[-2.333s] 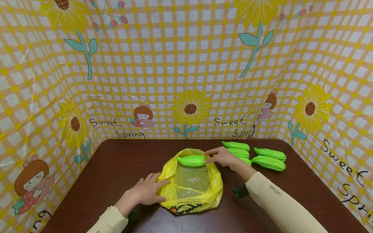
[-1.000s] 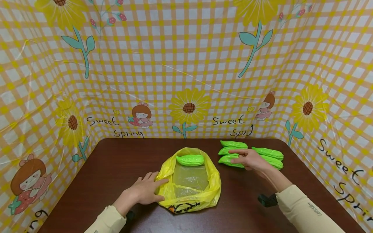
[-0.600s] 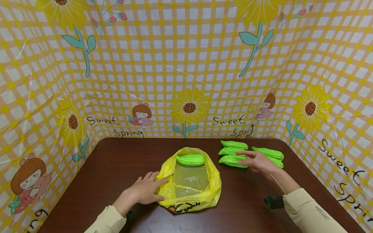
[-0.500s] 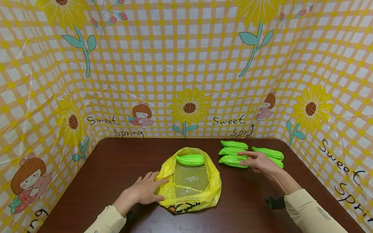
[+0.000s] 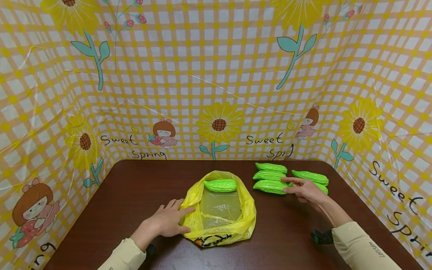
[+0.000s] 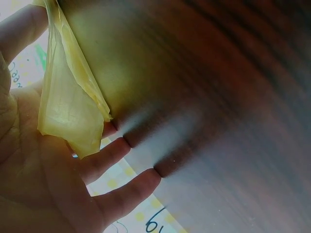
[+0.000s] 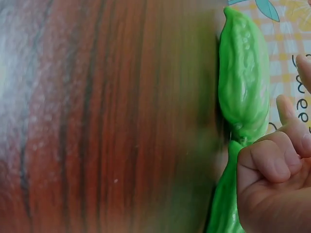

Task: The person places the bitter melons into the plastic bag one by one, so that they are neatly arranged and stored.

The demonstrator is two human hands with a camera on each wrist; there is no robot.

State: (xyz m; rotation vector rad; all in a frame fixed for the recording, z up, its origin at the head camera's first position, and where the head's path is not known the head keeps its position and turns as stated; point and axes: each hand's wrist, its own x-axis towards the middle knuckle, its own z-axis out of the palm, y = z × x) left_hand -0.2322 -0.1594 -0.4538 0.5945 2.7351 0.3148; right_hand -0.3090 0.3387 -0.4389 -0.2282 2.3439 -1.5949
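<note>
A yellow plastic bag (image 5: 248,221) lies with its mouth held wide in the head view, one green bitter melon (image 5: 221,185) inside at its far side. My left hand (image 5: 168,219) rests at the bag's left side, fingers spread, index and thumb over the rim. The left wrist view shows the bag's film (image 6: 73,107) across the palm and straight fingers (image 6: 129,199) reaching the tabletop. My right hand (image 5: 305,191) hovers at the right end of the nearest bitter melon (image 5: 270,186) in a row. Its thumb and index finger are apart, the other fingers (image 7: 269,160) curled in, holding nothing.
Behind the nearest melon lie a middle bitter melon (image 5: 269,175) and a far one (image 5: 271,167). Two more stand to their right, the farther bitter melon (image 5: 310,177) plain, the other partly hidden by my right hand. A checked cloth (image 5: 216,75) walls the dark table (image 5: 141,183).
My right hand has left the bag's far right rim, gone over to the bitter melons, and drifted right along the nearest one. My left hand and the bag have stayed in place.
</note>
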